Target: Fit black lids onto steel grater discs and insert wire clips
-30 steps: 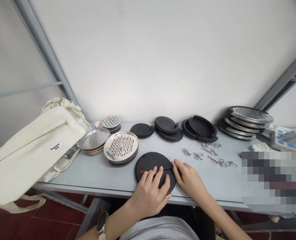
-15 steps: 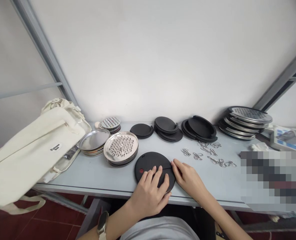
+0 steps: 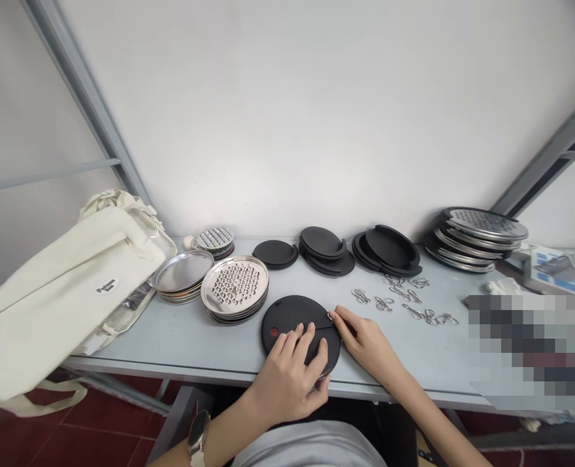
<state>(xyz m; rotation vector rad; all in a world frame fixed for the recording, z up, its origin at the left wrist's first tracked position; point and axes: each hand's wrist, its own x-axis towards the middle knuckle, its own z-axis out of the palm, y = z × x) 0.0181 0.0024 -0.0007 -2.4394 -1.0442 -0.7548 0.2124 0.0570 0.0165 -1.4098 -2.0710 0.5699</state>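
Note:
A round black plastic disc (image 3: 292, 311) with a red spot lies flat near the table's front edge. Across its top spread the fingers of my left hand (image 3: 287, 373), while the thumb grips its near right rim. My right hand (image 3: 367, 340) pinches a small bent-wire metal clip (image 3: 330, 316) against the disc's right edge, by a slit there. How far the clip is hooked in cannot be made out. Right of centre lie several similar loose wire clips (image 3: 383, 303). A stack of round metal grater plates (image 3: 235, 285) stands just left of the disc.
Plain metal discs (image 3: 183, 271) are stacked at left beside a cream bag (image 3: 87, 272). Small grater plates (image 3: 214, 239) sit behind. Black round holders (image 3: 387, 250) line the wall. Grater discs in black frames (image 3: 476, 240) are piled at the right, near a box (image 3: 559, 269).
My right fingers have drawn back slightly at the disc's edge, so the metal clip now shows. My left thumb has shifted a little; the disc stays about where it was.

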